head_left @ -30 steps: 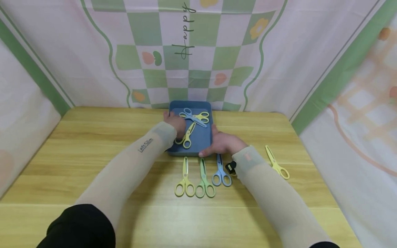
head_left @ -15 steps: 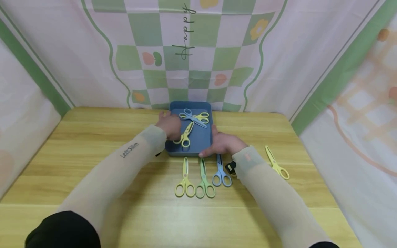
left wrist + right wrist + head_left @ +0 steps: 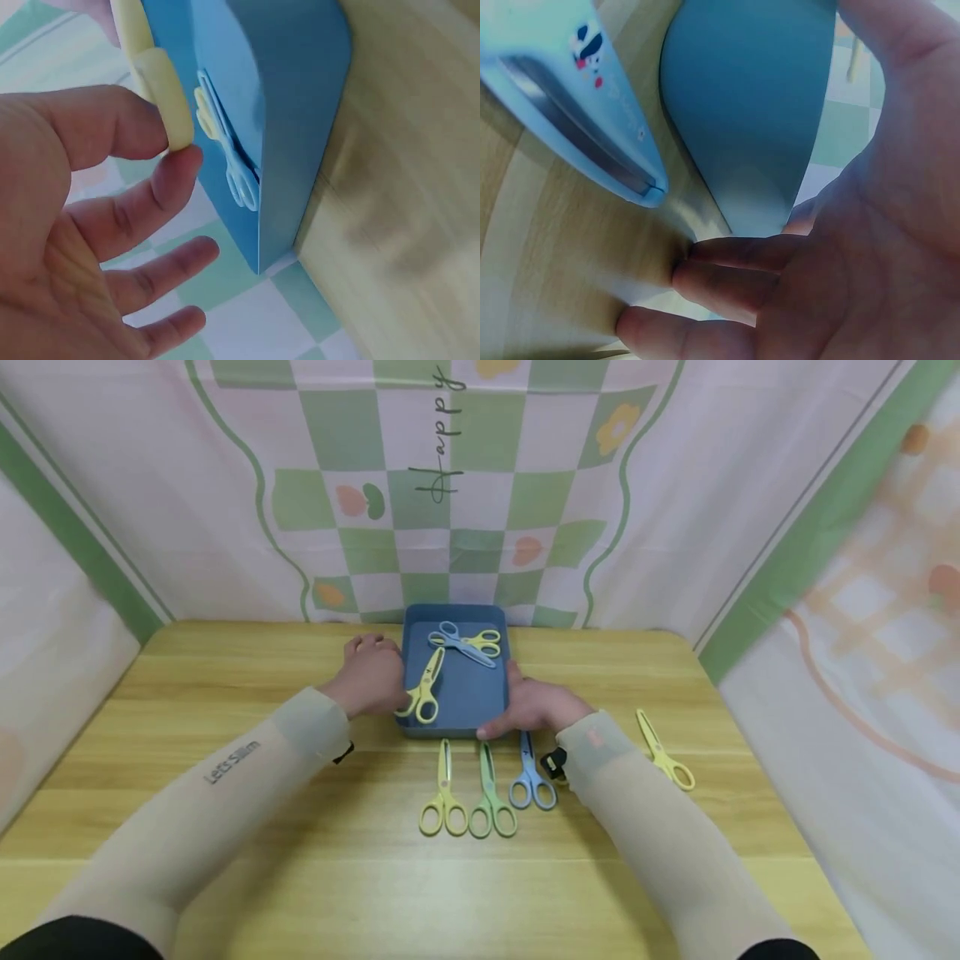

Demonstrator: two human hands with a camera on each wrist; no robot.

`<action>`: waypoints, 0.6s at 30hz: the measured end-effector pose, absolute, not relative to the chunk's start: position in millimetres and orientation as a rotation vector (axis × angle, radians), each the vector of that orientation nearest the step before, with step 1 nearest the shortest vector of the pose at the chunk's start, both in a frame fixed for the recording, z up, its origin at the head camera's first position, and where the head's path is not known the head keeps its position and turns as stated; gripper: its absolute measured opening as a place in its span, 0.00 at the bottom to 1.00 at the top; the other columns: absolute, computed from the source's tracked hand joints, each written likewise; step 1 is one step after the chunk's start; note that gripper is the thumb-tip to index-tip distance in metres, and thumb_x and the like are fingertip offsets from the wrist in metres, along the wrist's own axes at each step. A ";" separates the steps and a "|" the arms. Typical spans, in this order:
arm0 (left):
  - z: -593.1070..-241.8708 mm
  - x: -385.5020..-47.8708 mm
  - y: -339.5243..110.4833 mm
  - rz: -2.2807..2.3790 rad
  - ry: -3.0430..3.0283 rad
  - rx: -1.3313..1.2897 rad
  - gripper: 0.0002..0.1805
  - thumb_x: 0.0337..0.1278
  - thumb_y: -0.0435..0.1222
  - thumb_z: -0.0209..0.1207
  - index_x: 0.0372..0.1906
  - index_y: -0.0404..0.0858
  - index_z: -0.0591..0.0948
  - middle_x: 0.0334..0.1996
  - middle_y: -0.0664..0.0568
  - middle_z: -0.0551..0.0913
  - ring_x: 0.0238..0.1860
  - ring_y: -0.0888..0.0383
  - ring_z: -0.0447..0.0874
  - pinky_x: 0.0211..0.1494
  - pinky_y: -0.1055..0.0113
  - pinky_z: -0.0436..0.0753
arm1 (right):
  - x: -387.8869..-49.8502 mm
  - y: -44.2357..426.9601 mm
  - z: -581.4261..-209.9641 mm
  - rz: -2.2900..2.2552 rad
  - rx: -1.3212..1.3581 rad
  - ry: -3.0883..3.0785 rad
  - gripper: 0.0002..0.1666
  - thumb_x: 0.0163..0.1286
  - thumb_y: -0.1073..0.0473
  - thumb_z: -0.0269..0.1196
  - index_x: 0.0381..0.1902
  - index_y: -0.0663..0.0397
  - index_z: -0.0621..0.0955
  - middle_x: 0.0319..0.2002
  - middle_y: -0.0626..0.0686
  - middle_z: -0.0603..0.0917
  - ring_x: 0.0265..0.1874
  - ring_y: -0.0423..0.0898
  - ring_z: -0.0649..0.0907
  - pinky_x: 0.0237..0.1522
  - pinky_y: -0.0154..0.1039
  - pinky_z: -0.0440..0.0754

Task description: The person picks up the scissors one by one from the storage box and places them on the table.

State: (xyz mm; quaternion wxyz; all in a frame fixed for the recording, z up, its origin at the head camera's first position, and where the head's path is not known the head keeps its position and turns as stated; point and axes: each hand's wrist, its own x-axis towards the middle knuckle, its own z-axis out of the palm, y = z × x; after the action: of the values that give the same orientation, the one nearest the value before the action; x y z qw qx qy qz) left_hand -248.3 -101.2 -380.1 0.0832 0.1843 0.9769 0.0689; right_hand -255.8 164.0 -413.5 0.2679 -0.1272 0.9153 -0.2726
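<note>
In the head view my left hand (image 3: 369, 675) is at the left side of the blue tray (image 3: 465, 732). Its thumb and index finger pinch a handle loop of yellow scissors (image 3: 166, 86), while the other fingers stay apart. The blades of these scissors (image 3: 431, 672) reach over the tray. Farther back inside it, light-blue scissors (image 3: 468, 649) lie across another yellow pair (image 3: 489, 642). My right hand (image 3: 536, 703) rests against the tray's front right corner, thumb at the front rim and fingers extended along the right side. In the right wrist view, blue scissors (image 3: 577, 97) lie beside the tray wall.
In front of the tray, yellow scissors (image 3: 444, 793), green scissors (image 3: 491, 797) and blue scissors (image 3: 532, 777) lie on the wooden table (image 3: 375, 893). Farther right lies another yellow pair (image 3: 663, 752). A patterned cloth (image 3: 480, 485) hangs behind the table.
My left hand has moved left from inside the tray to its left side, drawing the yellow scissors along. The right hand stays at the tray's corner.
</note>
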 end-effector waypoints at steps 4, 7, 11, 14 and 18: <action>-382.5 -231.7 -115.1 0.318 2.912 0.513 0.16 0.50 0.40 0.64 0.12 0.42 0.78 0.62 0.42 0.74 0.71 0.36 0.52 0.70 0.37 0.42 | -253.9 162.2 -413.8 -0.733 -0.325 2.477 0.85 0.50 0.41 0.80 0.77 0.62 0.28 0.77 0.69 0.45 0.73 0.61 0.56 0.72 0.50 0.55; -385.4 -222.2 -124.2 0.359 2.923 0.498 0.16 0.49 0.38 0.63 0.10 0.42 0.77 0.60 0.42 0.75 0.69 0.37 0.54 0.69 0.37 0.42 | -253.9 162.1 -412.3 -0.723 -0.321 2.476 0.85 0.50 0.40 0.79 0.77 0.62 0.28 0.77 0.67 0.43 0.74 0.60 0.55 0.72 0.50 0.55; -389.1 -212.8 -135.1 0.412 2.946 0.480 0.14 0.46 0.35 0.62 0.10 0.42 0.76 0.58 0.41 0.76 0.68 0.38 0.56 0.68 0.37 0.43 | -254.4 162.3 -411.7 -0.720 -0.330 2.472 0.85 0.51 0.41 0.79 0.77 0.61 0.28 0.78 0.67 0.41 0.74 0.60 0.53 0.72 0.51 0.54; -389.6 -206.5 -141.7 0.422 2.964 0.483 0.14 0.45 0.34 0.61 0.10 0.43 0.75 0.57 0.41 0.77 0.67 0.38 0.57 0.68 0.37 0.43 | -254.5 162.7 -411.5 -0.717 -0.317 2.466 0.85 0.50 0.41 0.79 0.77 0.61 0.27 0.78 0.67 0.41 0.75 0.59 0.52 0.72 0.50 0.53; -388.5 -195.2 -149.4 0.414 2.978 0.501 0.14 0.45 0.33 0.59 0.09 0.43 0.75 0.57 0.38 0.77 0.66 0.35 0.58 0.67 0.35 0.44 | -253.8 162.2 -410.8 -0.739 -0.325 2.455 0.85 0.51 0.41 0.79 0.76 0.61 0.27 0.78 0.67 0.41 0.74 0.60 0.53 0.72 0.51 0.53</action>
State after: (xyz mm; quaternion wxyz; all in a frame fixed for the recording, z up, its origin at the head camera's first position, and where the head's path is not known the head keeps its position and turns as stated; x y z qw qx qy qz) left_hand -195.2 -149.4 -388.5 0.0466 0.1643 0.9759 0.1358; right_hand -253.8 162.2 -410.8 0.2752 -0.1211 0.9133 -0.2749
